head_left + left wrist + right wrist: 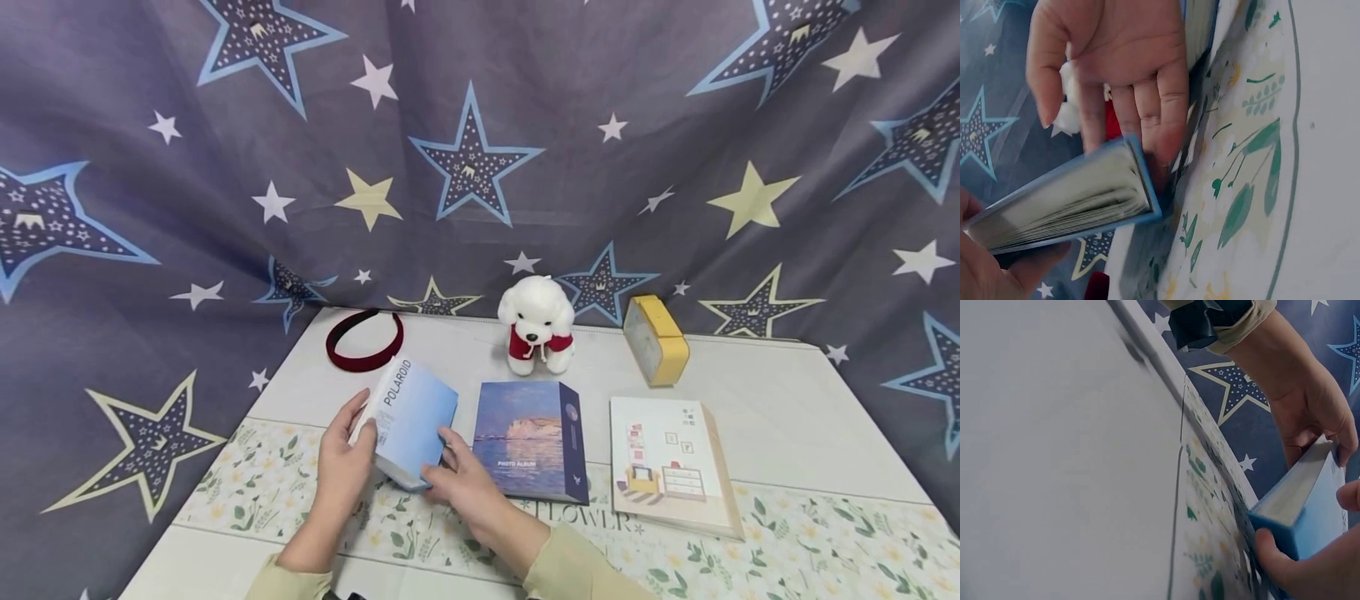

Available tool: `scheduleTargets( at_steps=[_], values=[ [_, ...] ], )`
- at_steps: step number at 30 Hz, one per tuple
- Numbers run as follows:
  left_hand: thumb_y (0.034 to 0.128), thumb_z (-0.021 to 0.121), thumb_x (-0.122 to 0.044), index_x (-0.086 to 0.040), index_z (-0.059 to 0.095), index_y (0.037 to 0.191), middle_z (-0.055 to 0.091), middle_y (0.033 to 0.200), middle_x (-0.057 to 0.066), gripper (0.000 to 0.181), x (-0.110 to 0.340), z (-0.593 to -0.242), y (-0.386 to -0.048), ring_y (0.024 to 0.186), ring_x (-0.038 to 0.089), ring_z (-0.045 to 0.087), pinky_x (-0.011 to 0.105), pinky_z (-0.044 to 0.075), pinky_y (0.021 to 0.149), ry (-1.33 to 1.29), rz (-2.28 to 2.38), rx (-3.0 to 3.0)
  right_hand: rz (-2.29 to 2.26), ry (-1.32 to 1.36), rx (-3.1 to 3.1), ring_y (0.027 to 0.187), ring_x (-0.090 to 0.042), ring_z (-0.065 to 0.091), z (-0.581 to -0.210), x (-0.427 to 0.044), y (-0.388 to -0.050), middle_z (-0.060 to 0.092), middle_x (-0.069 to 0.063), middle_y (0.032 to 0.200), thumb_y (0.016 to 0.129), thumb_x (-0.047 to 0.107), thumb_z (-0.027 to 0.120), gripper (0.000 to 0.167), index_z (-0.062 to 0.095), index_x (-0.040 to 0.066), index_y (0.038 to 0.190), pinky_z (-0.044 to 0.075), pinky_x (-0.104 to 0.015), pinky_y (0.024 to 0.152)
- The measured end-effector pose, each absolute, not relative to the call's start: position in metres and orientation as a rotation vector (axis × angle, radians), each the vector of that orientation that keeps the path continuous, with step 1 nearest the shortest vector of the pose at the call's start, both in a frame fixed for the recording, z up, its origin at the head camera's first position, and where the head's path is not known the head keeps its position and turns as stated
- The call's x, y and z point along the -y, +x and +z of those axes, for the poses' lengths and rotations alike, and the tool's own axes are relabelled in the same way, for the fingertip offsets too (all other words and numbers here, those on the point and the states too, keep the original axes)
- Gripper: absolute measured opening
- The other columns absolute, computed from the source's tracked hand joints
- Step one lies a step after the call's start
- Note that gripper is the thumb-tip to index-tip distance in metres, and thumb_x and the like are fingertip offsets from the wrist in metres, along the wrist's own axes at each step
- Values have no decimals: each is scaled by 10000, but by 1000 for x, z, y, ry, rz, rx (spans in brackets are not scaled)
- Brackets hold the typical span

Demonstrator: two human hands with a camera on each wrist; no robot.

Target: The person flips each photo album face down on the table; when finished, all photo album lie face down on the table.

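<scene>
A blue-and-white photo album (420,417) marked POLAROID is held tilted above the front left of the table. My left hand (348,446) grips it along the white spine, thumb on the front cover. The fingers of my right hand (468,487) touch the album's lower right corner. In the left wrist view the right hand (1122,50) shows its palm, with fairly straight fingers reaching the album's corner (1141,181). The right wrist view shows the page edges of the album (1297,487) between the left hand (1316,419) and the right hand (1316,569).
A second photo album (517,433) with a sea picture lies right of the hands, and a thick book with a room drawing (660,467) lies farther right. Behind stand a white plush dog (536,312) and a yellow boxy object (660,342). A dark red headband (363,362) lies back left.
</scene>
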State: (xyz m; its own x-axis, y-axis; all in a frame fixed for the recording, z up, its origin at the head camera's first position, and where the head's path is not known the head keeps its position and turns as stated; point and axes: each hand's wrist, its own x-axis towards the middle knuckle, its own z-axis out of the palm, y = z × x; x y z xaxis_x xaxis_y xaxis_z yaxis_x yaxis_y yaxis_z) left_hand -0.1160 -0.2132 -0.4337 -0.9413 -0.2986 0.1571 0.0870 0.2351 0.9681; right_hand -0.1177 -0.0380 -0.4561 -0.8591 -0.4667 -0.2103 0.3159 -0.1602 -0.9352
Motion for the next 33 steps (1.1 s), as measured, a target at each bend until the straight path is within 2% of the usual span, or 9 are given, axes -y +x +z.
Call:
scheduleTargets(
  at_steps=[3, 6, 10, 14, 17, 19, 24, 29, 33],
  values=[
    [1010, 381, -15, -3, 367, 1477, 395, 1506, 161, 468, 216, -436, -115, 1382, 253, 386, 196, 384, 1023, 263, -1806, 2211, -2069, -151, -1611, 1302, -408, 448, -458, 38, -117, 155, -314, 1556, 946, 82, 587, 779, 105, 5, 1554, 495, -449, 945],
    [1032, 350, -54, -16, 355, 1490, 356, 1535, 132, 459, 218, -437, -115, 1414, 231, 324, 284, 313, 1108, 341, -1877, 2221, -2081, -158, -1609, 1368, -409, 355, -460, 37, -117, 145, -292, 1568, 950, 64, 571, 790, 58, -37, 1542, 494, -437, 947],
    [1047, 327, -87, 1, 335, 1497, 357, 1529, 156, 458, 221, -439, -116, 1401, 250, 337, 362, 310, 1118, 393, -1971, 2203, -2063, -197, -1649, 1431, -421, 202, -459, 36, -117, 146, -277, 1574, 953, 66, 554, 756, 85, -59, 1533, 470, -438, 978],
    [1059, 370, -157, 24, 348, 1484, 377, 1518, 162, 462, 223, -442, -118, 1418, 247, 311, 367, 292, 1129, 393, -1952, 2223, -2037, -224, -1705, 1428, -428, 205, -457, 34, -119, 163, -277, 1570, 955, 70, 549, 722, 133, -52, 1532, 483, -437, 962],
    [1054, 407, -198, 23, 364, 1477, 371, 1526, 148, 478, 224, -445, -121, 1450, 241, 244, 380, 232, 1159, 416, -1866, 2302, -2034, -221, -1726, 1417, -426, 240, -456, 33, -120, 159, -285, 1567, 950, 64, 553, 723, 138, -54, 1531, 507, -432, 924],
    [1050, 417, -197, 24, 361, 1478, 358, 1532, 157, 485, 225, -448, -122, 1459, 261, 222, 406, 215, 1165, 430, -1816, 2361, -2021, -217, -1750, 1377, -420, 329, -455, 33, -120, 157, -289, 1566, 951, 67, 555, 725, 136, -55, 1531, 508, -433, 919],
    [1028, 446, -188, 1, 307, 1506, 334, 1541, 179, 532, 225, -454, -125, 1450, 323, 235, 461, 216, 1159, 442, -1730, 2504, -1971, -220, -1848, 1137, -318, 571, -456, 33, -118, 179, -282, 1565, 940, 96, 576, 748, 144, -36, 1537, 505, -434, 916],
    [1000, 481, -152, -16, 281, 1517, 351, 1527, 190, 571, 224, -459, -124, 1431, 354, 268, 492, 210, 1154, 446, -1670, 2584, -1903, -198, -1953, 1093, -230, 598, -455, 34, -115, 342, -277, 1494, 930, 145, 619, 768, 181, 8, 1546, 519, -396, 891],
    [1003, 485, -170, -48, 273, 1528, 339, 1537, 177, 579, 225, -462, -124, 1436, 357, 253, 507, 189, 1156, 467, -1662, 2614, -1894, -192, -1985, 1123, -268, 586, -454, 36, -115, 397, -269, 1454, 929, 137, 624, 758, 199, 10, 1543, 531, -382, 862]
  ],
)
